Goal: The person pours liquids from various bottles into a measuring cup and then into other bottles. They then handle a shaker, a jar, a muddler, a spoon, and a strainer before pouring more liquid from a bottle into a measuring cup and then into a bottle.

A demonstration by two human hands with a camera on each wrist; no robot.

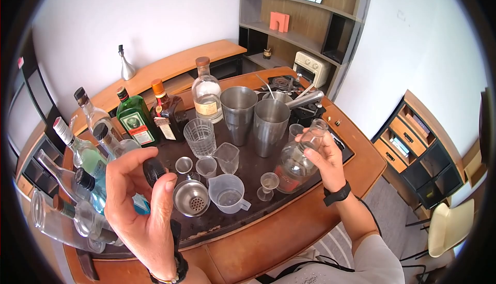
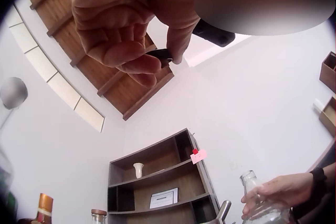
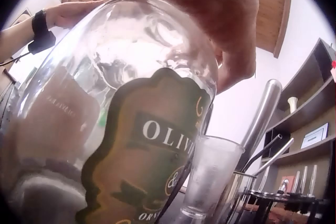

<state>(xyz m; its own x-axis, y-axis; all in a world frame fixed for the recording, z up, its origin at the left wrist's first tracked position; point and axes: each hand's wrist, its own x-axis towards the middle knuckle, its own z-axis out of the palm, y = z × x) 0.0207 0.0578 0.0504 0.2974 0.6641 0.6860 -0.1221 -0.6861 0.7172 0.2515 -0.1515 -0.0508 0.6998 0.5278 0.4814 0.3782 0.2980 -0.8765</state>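
Note:
My left hand point(image 1: 137, 217) is raised above the near left of the table and pinches a small black bottle cap point(image 1: 153, 172) between thumb and fingers. In the left wrist view the cap point(image 2: 161, 55) shows edge-on at the fingertips. With my right hand point(image 1: 328, 160) I grip the neck of a clear glass bottle point(image 1: 295, 166), whose mouth is uncapped. The right wrist view shows this bottle's dark label point(image 3: 152, 145) up close, reading "OLIV", the rest of the word cut off. A small double-ended jigger point(image 1: 269, 181) stands just left of the bottle.
Near the middle are a metal strainer point(image 1: 191, 198), a plastic measuring jug point(image 1: 227, 194), a cut-glass mixing glass point(image 1: 200, 138) and two metal shaker tins point(image 1: 270, 129). Several bottles crowd the left side, among them a green one point(image 1: 137, 116). A corked bottle point(image 1: 207, 95) stands behind.

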